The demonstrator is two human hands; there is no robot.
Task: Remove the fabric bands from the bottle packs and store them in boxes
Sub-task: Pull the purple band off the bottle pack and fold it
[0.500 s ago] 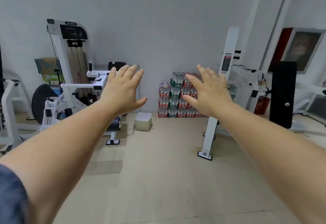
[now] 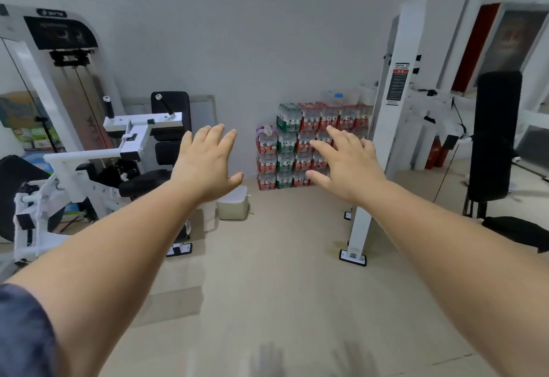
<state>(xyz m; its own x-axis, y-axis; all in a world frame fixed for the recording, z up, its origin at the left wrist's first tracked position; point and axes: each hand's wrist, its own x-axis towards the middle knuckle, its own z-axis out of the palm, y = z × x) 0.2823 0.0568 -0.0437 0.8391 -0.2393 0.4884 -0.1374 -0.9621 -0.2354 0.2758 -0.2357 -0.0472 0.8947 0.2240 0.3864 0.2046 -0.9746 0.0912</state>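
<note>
Two hands, left hand (image 2: pixel 205 162) and right hand (image 2: pixel 347 165), both spread flat, holding nothing; bottle packs (image 2: pixel 297 150) stacked at far wall (image 2: pixel 252 49), well apart from hands; risk: arms could clip white post (image 2: pixel 392 103) or gym machine (image 2: pixel 89 156) on approach, and tugging a band might topple the stack; packs blocky, glossy shrink-wrap, red and green labels; bands too small to tell.

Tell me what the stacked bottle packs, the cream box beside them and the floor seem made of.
Bottle packs: clear plastic bottles in glossy shrink film; there is sheen, and red and green labels show through. Cream box: probably smooth matte plastic with rounded corners; too blurred to be sure. Floor: pale beige, matte, likely vinyl or laminate, with faint seams.
</note>
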